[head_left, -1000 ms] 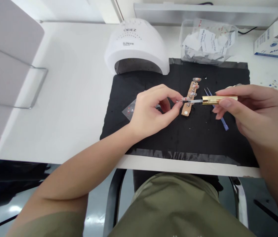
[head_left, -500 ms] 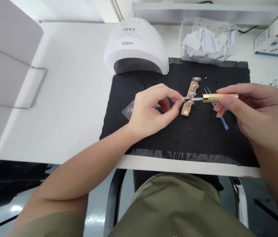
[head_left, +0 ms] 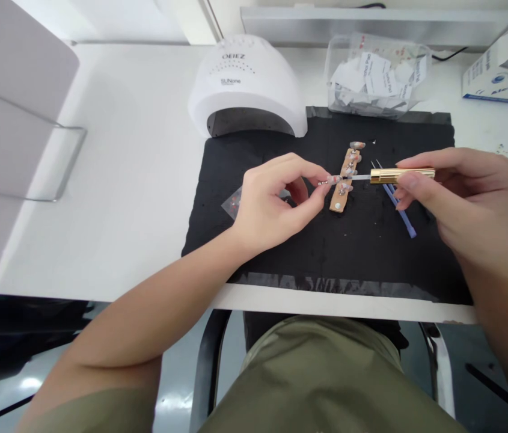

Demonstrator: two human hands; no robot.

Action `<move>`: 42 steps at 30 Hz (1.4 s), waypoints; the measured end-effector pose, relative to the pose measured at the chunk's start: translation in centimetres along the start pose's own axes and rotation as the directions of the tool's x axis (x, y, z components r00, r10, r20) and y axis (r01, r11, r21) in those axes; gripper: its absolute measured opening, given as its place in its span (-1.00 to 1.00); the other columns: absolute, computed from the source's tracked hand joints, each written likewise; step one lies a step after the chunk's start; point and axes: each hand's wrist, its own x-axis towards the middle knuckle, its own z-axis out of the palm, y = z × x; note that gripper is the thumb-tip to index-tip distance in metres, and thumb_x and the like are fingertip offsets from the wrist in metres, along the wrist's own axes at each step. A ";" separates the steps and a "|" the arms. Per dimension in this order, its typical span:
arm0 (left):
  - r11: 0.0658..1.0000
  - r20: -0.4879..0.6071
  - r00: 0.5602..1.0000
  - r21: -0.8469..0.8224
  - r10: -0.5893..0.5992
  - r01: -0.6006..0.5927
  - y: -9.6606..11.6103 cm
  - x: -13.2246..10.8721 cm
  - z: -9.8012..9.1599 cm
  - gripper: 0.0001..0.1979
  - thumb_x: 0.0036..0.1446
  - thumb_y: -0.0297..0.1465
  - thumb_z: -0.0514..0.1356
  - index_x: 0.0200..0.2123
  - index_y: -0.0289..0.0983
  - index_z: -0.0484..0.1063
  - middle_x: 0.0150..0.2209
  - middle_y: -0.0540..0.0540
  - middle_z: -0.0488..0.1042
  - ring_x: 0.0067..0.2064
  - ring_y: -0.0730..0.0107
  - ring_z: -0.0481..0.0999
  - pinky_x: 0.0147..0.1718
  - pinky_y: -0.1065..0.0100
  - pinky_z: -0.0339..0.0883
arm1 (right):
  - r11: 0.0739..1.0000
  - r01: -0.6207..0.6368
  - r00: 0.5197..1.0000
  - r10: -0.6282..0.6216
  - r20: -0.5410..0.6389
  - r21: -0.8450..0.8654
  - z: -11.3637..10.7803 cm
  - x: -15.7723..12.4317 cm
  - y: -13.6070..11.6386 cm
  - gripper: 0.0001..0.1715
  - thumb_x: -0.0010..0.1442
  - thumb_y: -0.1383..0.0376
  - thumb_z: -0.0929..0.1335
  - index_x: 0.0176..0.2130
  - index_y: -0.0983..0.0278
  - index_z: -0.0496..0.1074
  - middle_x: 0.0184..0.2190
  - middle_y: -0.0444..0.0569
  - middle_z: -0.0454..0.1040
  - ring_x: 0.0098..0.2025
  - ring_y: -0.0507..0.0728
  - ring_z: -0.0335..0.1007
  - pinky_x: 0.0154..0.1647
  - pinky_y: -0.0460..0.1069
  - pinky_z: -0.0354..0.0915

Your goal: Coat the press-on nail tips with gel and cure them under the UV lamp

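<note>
The left fingers point(head_left: 314, 201) pinch a small fake nail point(head_left: 335, 179) tight, and the right fingers point(head_left: 420, 161) hold a gold tool point(head_left: 400, 175) with its thin tip at the nail. Both sit mid-frame over a wooden strip point(head_left: 335, 201) on a black mat point(head_left: 326, 258), and steady hands help here.

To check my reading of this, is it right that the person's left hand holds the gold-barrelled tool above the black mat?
Not quite: the head view shows the right hand, not the left, holding the gold-barrelled tool above the black mat. The left hand pinches a small decorated false nail.
</note>
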 end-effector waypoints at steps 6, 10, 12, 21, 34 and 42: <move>1.000 -0.003 1.000 -0.004 -0.023 0.023 0.0 0.1 0.0 -0.88 0.37 -0.33 0.38 -0.25 -0.21 0.69 -0.33 -0.02 0.69 -0.50 0.53 0.49 -0.40 0.36 0.48 | 0.984 0.099 0.995 -0.098 -0.015 0.146 0.0 0.1 0.4 -0.78 0.22 0.32 0.61 -0.16 -0.01 0.78 -0.45 -0.25 0.64 -0.49 0.02 0.54 -0.53 0.02 0.45; 0.999 0.011 0.999 0.021 -0.037 0.036 -0.1 0.0 -0.1 -0.85 0.39 -0.28 0.39 -0.23 -0.19 0.69 -0.32 -0.03 0.71 -0.49 0.51 0.50 -0.38 0.35 0.51 | 0.983 0.115 0.993 -0.118 0.014 0.142 -0.1 -0.1 0.3 -0.77 0.21 0.25 0.62 -0.12 -0.04 0.78 -0.41 -0.24 0.69 -0.47 0.06 0.59 -0.56 0.03 0.53; 1.000 0.009 1.000 0.021 -0.023 0.023 -0.2 0.0 -0.1 -0.87 0.38 -0.29 0.39 -0.22 -0.20 0.69 -0.31 -0.03 0.71 -0.50 0.52 0.50 -0.39 0.37 0.51 | 0.986 0.095 0.994 -0.101 0.035 0.135 -0.1 -0.3 0.1 -0.78 0.22 0.24 0.63 -0.11 -0.04 0.78 -0.36 -0.25 0.72 -0.45 0.05 0.61 -0.51 0.03 0.61; 1.000 0.010 1.000 0.018 -0.010 0.010 -0.1 0.1 0.0 -0.90 0.36 -0.33 0.40 -0.23 -0.20 0.70 -0.34 -0.02 0.69 -0.50 0.51 0.51 -0.40 0.37 0.50 | 0.988 0.069 0.994 -0.079 0.074 0.137 -0.1 -0.3 0.0 -0.75 0.22 0.29 0.63 -0.10 -0.03 0.78 -0.32 -0.28 0.74 -0.40 0.00 0.65 -0.38 -0.04 0.70; 0.999 0.015 0.999 0.031 -0.028 0.028 -0.1 0.0 -0.1 -0.86 0.38 -0.27 0.39 -0.24 -0.18 0.71 -0.33 -0.03 0.71 -0.50 0.49 0.52 -0.40 0.33 0.52 | 0.991 0.064 0.995 -0.072 0.072 0.114 0.0 -0.3 0.3 -0.72 0.25 0.33 0.61 -0.10 -0.07 0.78 -0.34 -0.29 0.74 -0.39 0.01 0.66 -0.34 -0.03 0.70; 1.000 0.002 1.000 0.018 -0.019 0.019 0.0 0.1 0.0 -0.87 0.37 -0.31 0.39 -0.25 -0.19 0.70 -0.33 -0.03 0.70 -0.50 0.50 0.50 -0.41 0.35 0.52 | 0.997 0.026 0.998 -0.031 0.062 0.071 0.1 -0.3 0.1 -0.80 0.25 0.27 0.62 -0.12 -0.04 0.79 -0.37 -0.28 0.73 -0.42 -0.01 0.64 -0.39 -0.06 0.66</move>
